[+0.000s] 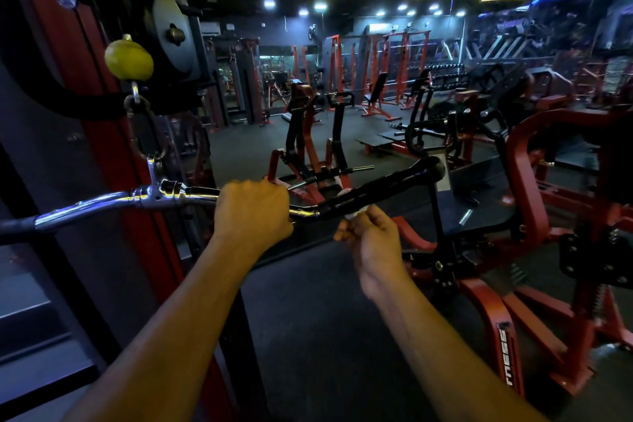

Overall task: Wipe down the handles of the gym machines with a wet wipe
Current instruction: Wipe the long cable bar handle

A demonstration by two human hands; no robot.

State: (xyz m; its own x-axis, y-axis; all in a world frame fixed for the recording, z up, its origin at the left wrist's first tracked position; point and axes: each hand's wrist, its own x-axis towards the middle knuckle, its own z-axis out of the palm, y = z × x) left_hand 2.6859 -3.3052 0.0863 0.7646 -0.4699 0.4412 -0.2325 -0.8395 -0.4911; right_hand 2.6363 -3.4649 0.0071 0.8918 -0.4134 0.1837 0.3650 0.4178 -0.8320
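Black rubber covers the right end of the long pull bar (191, 197), and that soft sleeve, the black handle (380, 187), is the part being cleaned now. The bar runs left to right across the view. Its right end tips up and away, toward the far side of the room.

The left hand (255, 211) is curled tight around the shiny metal part of the bar, just left of where the black handle starts. It looks like it is holding the bar steady.

The right hand (371, 236) sits just below the near end of the black handle. Its grip is pinched together on a small white wet wipe (356, 214), which touches the underside of the handle. Only a little bit of the wipe shows, so I cannot tell how it is folded.

Most of the handle lies up and to the right of the wipe. So I think the right hand needs to slide along that slanted line, away from the left hand, toward the rounded tip. The right hand is the nearer one for that.

The middle of the bar is smooth, bright chrome. It hangs by a metal clip from a cable with a yellow ball (128, 58) on it, beside a red frame (113, 134).
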